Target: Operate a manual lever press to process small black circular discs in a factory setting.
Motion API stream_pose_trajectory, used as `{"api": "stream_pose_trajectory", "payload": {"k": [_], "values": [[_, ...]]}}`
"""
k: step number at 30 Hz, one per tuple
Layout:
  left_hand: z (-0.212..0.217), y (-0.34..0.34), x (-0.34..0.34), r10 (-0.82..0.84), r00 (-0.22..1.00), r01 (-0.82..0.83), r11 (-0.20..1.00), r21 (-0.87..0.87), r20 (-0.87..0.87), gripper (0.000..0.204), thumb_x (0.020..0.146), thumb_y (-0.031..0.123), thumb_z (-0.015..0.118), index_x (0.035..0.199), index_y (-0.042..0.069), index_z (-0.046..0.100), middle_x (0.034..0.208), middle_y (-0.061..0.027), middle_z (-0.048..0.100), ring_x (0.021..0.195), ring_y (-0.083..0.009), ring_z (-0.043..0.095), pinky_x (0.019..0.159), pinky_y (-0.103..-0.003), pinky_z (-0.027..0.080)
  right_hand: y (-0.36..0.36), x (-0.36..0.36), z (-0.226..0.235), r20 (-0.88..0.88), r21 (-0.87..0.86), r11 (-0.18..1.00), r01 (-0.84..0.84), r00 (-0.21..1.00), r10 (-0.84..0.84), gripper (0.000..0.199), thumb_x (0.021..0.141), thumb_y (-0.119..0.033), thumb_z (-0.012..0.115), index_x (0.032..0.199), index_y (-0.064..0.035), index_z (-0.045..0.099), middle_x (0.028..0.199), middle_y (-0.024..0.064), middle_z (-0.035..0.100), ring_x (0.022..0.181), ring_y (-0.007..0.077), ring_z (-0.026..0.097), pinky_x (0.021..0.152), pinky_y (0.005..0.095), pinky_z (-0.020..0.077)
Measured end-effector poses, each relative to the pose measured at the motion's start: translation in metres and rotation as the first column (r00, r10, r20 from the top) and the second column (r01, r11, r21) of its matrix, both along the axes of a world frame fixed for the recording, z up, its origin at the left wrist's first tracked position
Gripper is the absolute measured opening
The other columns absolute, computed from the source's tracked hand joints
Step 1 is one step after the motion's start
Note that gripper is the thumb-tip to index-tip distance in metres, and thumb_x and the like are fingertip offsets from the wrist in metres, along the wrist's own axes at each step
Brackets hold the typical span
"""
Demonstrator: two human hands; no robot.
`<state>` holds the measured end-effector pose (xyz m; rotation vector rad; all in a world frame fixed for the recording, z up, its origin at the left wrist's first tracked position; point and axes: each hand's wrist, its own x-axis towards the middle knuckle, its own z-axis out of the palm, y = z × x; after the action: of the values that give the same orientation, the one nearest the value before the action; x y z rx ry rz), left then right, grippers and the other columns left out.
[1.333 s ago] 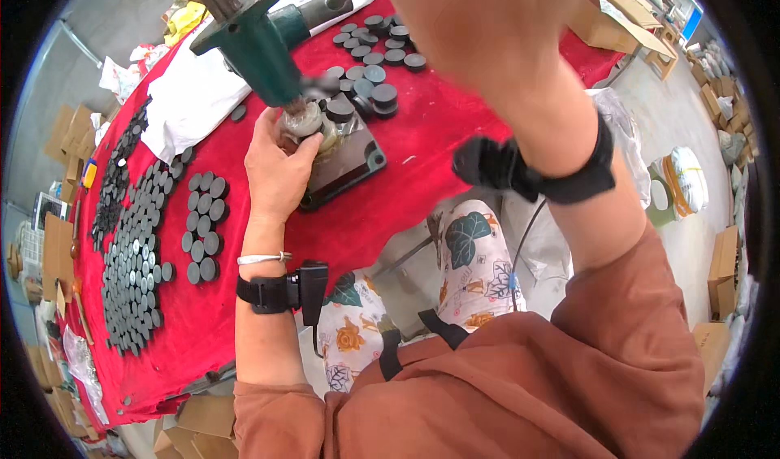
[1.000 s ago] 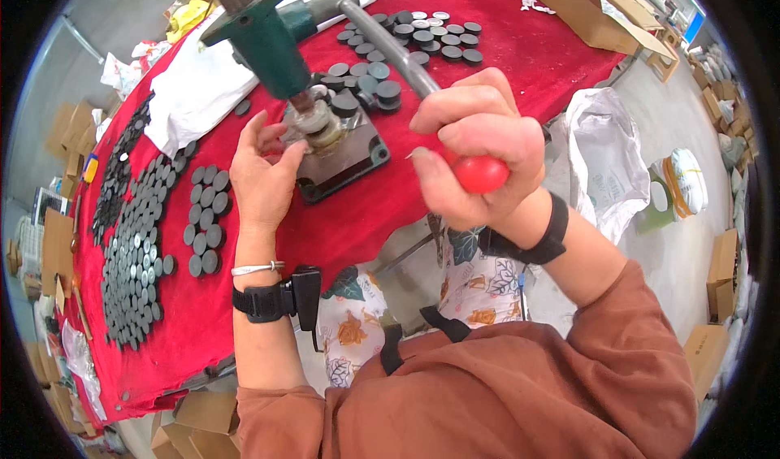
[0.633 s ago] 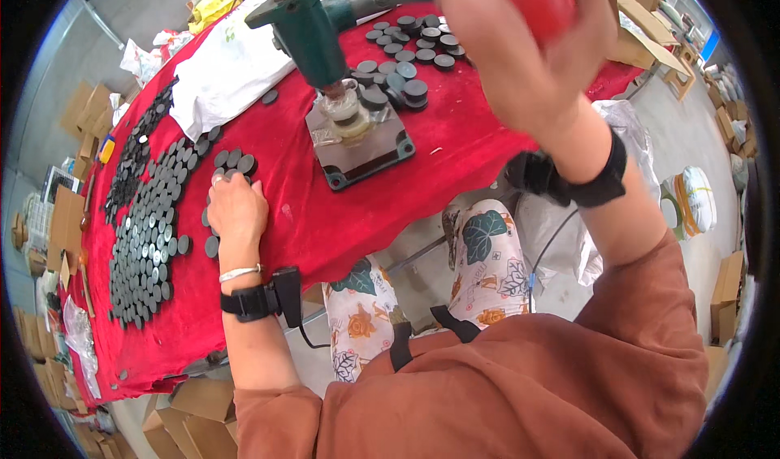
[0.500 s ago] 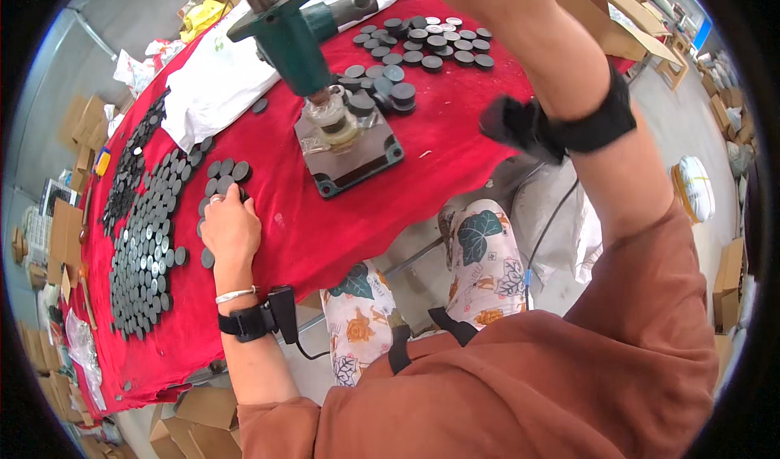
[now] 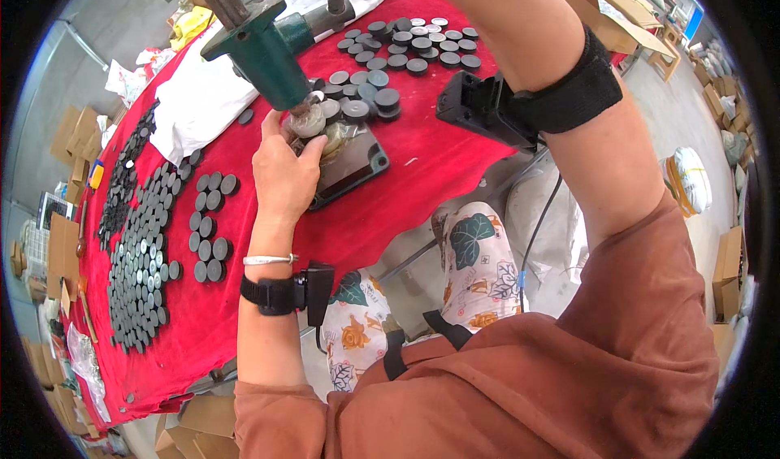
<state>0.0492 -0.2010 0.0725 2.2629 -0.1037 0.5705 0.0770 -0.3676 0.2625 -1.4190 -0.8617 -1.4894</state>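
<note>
My left hand (image 5: 284, 171) is at the green hand press (image 5: 264, 61), thumb and forefinger curved round the die area beneath the ram. Whatever the fingers grip there is hidden or too small to name. The press has a clear, cup-like upper die (image 5: 306, 121) and a dark square base plate (image 5: 353, 171). My right forearm (image 5: 520, 28) reaches up past the top edge, leaving the right hand out of sight. Left of the press is a small group of black round discs (image 5: 206, 227). Behind the base plate, more grey-black discs (image 5: 355, 111) are heaped.
A large spread of dark discs (image 5: 138, 276) covers the left of the red tablecloth (image 5: 357, 231). More discs (image 5: 418, 43) lie at the far side. White cloth (image 5: 199, 101) drapes behind the press. Cardboard boxes (image 5: 199, 426) stand below the table's left side.
My left hand has moved right and away from me, from the small disc group to the press die. My right forearm has shifted slightly left, and the view has moved a little.
</note>
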Motion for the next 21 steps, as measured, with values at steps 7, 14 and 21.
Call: {"api": "stream_pose_trajectory", "payload": {"k": [7, 14, 21], "values": [[-0.016, 0.005, 0.006, -0.05, 0.998, 0.055, 0.976, -0.209, 0.028, 0.071, 0.075, 0.011, 0.073, 0.133, -0.006, 0.037, 0.107, -0.0198, 0.066, 0.1, -0.025, 0.065, 0.088, -0.033, 0.049, -0.021, -0.02, -0.058, 0.148, -0.024, 0.992, -0.123, 0.981, 0.125, 0.017, 0.071, -0.013, 0.064, 0.075, -0.0019, 0.052, 0.069, 0.0138, 0.054, 0.062, 0.0262, 0.055, 0.057, 0.038, 0.0435], [-0.019, 0.017, 0.004, -0.079, 0.997, 0.08, 0.937, -0.339, 0.019, 0.069, 0.076, 0.006, 0.072, 0.135, -0.005, 0.038, 0.113, -0.0189, 0.064, 0.103, -0.0235, 0.063, 0.089, -0.032, 0.049, -0.05, -0.056, -0.139, -0.044, -0.281, 0.905, -0.32, 0.946, 0.32, 0.045, 0.066, 0.013, 0.062, 0.101, -0.0059, 0.043, 0.082, 0.0129, 0.06, 0.064, 0.0175, 0.053, 0.063, 0.0306, 0.038], [-0.005, 0.083, -0.026, 0.62, 0.781, -0.447, 0.639, 0.626, -0.075, 0.037, 0.084, 0.03, 0.065, 0.109, 0.003, 0.062, 0.108, -0.0182, 0.059, 0.1, -0.0364, 0.06, 0.083, -0.045, 0.05, -0.055, -0.048, -0.134, -0.087, -0.384, 0.85, -0.361, 0.93, 0.356, 0.041, 0.065, 0.015, 0.06, 0.098, -0.0034, 0.043, 0.082, 0.0136, 0.059, 0.064, 0.0173, 0.052, 0.06, 0.03, 0.0409]]}}
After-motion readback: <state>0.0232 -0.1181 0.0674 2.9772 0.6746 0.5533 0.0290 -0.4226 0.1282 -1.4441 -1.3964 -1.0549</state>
